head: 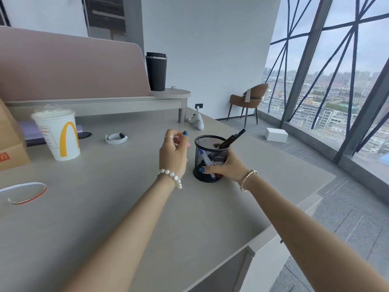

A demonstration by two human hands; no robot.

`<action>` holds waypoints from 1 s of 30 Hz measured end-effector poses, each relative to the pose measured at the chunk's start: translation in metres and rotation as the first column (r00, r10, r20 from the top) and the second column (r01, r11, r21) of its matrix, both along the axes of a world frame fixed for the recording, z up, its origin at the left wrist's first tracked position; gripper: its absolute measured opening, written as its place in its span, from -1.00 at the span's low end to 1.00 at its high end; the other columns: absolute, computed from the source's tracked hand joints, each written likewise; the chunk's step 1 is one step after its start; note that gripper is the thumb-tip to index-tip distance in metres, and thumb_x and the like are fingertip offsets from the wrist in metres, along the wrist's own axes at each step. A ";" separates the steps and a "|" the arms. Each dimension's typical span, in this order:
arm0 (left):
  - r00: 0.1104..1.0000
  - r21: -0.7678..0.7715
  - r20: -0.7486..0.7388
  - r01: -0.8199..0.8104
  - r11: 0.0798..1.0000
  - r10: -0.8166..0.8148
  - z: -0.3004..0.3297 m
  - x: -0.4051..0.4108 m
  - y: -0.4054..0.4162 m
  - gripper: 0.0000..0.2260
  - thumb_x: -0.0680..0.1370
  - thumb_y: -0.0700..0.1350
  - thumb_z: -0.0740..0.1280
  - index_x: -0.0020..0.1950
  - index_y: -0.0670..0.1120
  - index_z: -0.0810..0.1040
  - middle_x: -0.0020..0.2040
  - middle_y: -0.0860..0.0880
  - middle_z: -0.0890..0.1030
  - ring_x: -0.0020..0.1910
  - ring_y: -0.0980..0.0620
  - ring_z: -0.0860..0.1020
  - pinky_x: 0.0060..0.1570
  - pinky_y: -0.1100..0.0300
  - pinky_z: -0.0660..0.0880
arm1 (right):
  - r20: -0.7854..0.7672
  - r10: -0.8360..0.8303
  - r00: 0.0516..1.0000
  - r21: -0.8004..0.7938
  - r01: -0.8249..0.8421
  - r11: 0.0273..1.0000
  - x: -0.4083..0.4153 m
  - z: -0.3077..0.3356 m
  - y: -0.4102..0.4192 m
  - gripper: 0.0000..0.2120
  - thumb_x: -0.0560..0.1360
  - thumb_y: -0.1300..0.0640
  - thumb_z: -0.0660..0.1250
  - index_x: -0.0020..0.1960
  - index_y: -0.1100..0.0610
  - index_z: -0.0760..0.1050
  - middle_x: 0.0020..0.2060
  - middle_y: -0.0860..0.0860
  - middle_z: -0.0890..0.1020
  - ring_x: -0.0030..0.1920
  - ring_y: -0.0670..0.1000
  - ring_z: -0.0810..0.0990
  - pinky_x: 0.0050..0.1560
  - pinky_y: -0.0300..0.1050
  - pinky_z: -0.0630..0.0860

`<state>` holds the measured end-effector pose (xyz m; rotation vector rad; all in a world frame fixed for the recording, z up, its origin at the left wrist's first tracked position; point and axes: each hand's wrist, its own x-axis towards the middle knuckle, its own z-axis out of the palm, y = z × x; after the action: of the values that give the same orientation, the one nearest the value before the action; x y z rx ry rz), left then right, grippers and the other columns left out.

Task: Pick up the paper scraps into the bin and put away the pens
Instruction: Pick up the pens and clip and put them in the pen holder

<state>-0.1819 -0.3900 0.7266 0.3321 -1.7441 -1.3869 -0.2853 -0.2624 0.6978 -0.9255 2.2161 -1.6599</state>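
The black wire-mesh cylindrical pen holder (211,159) stood on the grey desk (126,207), holding dark pens (233,138). The right hand (226,167) gripped its side, fingers curled round it. Just left, the left hand (173,151) hung raised, fingers curled, pinching small pink paper scraps (188,145). A white paper cup with a yellow arch logo (57,137) stood well apart, left.
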 end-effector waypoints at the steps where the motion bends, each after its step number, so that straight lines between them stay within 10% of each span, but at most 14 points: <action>1: 0.999 0.020 -0.027 0.018 1.000 -0.018 0.005 0.003 0.000 -0.93 0.52 -0.12 0.24 -0.17 -0.04 0.40 -0.32 0.07 0.53 -0.46 0.14 0.42 -0.44 0.26 0.44 | 0.009 0.031 0.999 0.011 -0.031 0.999 0.006 0.000 0.001 -0.35 0.17 0.28 0.57 0.13 0.05 0.33 -0.01 -0.08 0.57 0.00 -0.11 0.56 0.01 -0.32 0.48; 11: 0.929 -0.004 0.123 0.354 0.935 -0.350 0.037 0.030 0.006 -0.94 0.42 -0.22 0.39 -0.14 -0.10 0.61 -0.33 -0.02 0.59 -0.33 0.16 0.55 -0.21 0.40 0.46 | 0.084 0.120 0.989 -0.095 -0.112 0.989 0.061 -0.014 0.020 -0.29 0.22 0.32 0.52 0.27 0.09 0.28 0.09 -0.07 0.57 0.12 -0.13 0.53 0.10 -0.20 0.46; 30: 0.949 -0.244 0.302 0.165 0.956 -0.087 0.019 0.030 0.010 -0.87 0.11 0.15 0.34 -0.38 0.32 0.56 -0.24 0.29 0.57 0.05 0.02 0.53 0.10 0.04 0.46 | -0.088 -0.222 0.971 0.030 0.226 0.974 0.094 -0.028 0.043 -0.45 0.28 0.01 0.51 0.20 0.03 0.39 -0.06 -0.04 0.52 -0.04 -0.03 0.54 0.05 -0.19 0.47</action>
<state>-0.1515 -0.3805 0.7453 0.2878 -2.2008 -1.2151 -0.1912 -0.2193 0.6700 -0.7720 2.4810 -1.6900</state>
